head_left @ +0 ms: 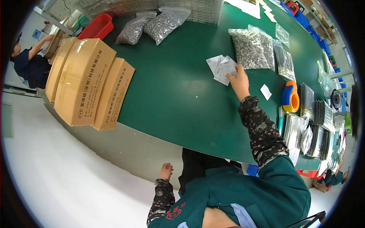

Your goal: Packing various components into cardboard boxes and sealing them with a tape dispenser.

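Observation:
My right hand (239, 81) reaches over the green table, its thumb and fingers pinching the near edge of several fanned white paper slips (222, 68) with print on them. Just beyond the slips lies a large clear bag of small grey metal parts (251, 49). A single white slip (266, 92) rests apart, to the right of my right wrist. Down beside my body, in front of the table edge, my left hand (166, 171) hangs with its fingers curled in and nothing visible in them.
Cardboard boxes (81, 83) stand at the left, near a red bin (97, 26). Two more bags of parts (167, 23) lie at the back before stacked trays (201, 11). An orange-and-blue tape dispenser (291, 98) and packed bags (292, 129) sit at right. Another person (30, 64) works far left.

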Demonstrator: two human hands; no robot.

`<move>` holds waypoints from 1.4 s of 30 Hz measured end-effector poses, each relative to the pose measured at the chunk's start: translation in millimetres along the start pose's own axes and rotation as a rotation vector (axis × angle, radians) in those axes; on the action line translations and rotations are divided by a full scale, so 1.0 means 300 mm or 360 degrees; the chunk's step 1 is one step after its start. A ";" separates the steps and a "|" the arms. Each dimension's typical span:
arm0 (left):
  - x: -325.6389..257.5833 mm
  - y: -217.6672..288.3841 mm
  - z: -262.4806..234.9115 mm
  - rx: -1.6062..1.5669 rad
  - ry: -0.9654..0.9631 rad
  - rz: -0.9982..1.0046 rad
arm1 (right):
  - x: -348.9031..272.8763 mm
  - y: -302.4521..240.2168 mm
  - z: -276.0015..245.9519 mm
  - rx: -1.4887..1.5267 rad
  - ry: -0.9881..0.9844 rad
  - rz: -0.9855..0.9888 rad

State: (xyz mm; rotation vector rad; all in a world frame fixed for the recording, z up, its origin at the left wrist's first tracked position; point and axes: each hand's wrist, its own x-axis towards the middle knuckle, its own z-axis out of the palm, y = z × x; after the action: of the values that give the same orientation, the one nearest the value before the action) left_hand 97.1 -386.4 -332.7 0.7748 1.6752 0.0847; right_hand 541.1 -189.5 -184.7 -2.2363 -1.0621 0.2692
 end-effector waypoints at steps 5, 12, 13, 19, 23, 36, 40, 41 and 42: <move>-0.012 0.006 -0.006 0.0000 0.0014 -0.0052 | -0.129 -0.105 -0.010 -0.0280 0.0239 -0.0731; 0.019 0.041 0.031 0.0074 0.0079 0.0041 | -0.750 -0.259 0.156 0.0792 -0.1885 -0.1766; 0.013 0.060 0.039 0.0037 0.0065 0.0056 | -0.746 -0.295 0.146 0.0808 -0.1895 -0.1776; -0.015 0.049 0.067 -0.0082 0.0005 0.0109 | -0.380 -0.406 0.099 -0.0169 -0.0650 -0.1480; -0.028 -0.042 0.056 -0.0006 0.0023 -0.0021 | -0.420 -0.334 0.196 -0.0281 -0.0900 -0.1567; -0.067 -0.148 -0.001 -0.0227 0.0293 -0.0031 | -0.386 -0.589 0.346 -0.0141 -0.0553 -0.1789; -0.054 -0.265 0.004 -0.0089 0.0252 0.0023 | -0.638 -0.638 0.357 0.0080 -0.1446 -0.2284; -0.045 -0.293 -0.002 -0.0036 0.0299 0.0088 | -0.642 -0.654 0.363 0.0136 -0.1368 -0.2409; -0.041 -0.325 -0.003 -0.0055 0.0311 0.0080 | -0.643 -0.673 0.370 0.0196 -0.1290 -0.2532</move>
State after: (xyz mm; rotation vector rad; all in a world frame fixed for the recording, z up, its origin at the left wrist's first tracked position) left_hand 54.0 -468.1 -366.5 0.8035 1.8338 0.2303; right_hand 241.7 -188.9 -160.3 -0.5638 -2.6943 0.4666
